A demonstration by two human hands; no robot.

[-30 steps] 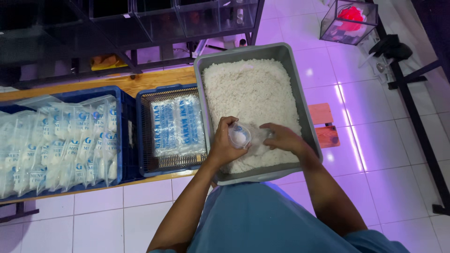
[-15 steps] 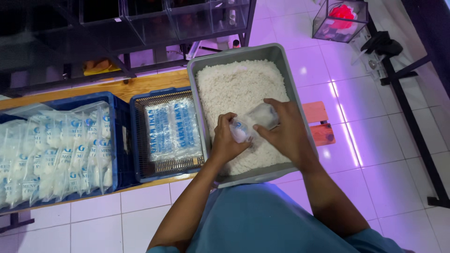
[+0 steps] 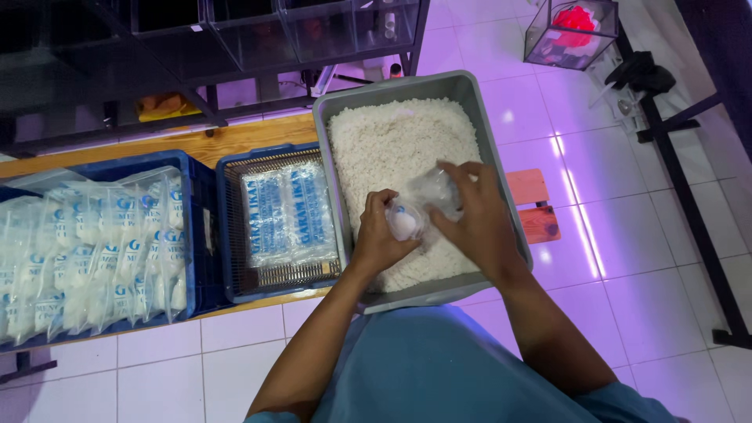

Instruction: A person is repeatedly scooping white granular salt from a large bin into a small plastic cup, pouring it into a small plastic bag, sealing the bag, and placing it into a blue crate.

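A grey tub (image 3: 337,188) full of white grains (image 3: 395,141) stands in front of me. Over its near half, my left hand (image 3: 380,243) and my right hand (image 3: 474,219) both hold a small clear plastic bag (image 3: 419,205). The left hand grips the bag's open end, where a little white material shows. The right hand's fingers pinch and cover the bag's far side.
Left of the tub, a blue tray (image 3: 227,235) holds flat clear bags with blue print (image 3: 286,215) on a mesh. A blue crate (image 3: 196,227) further left is packed with several filled bags. A wooden bench (image 3: 235,137) carries them; glass tanks (image 3: 274,31) and a black stand (image 3: 689,204) surround.
My right hand rose from the grains and came onto the bag's far side. The bag is now held higher between both hands.
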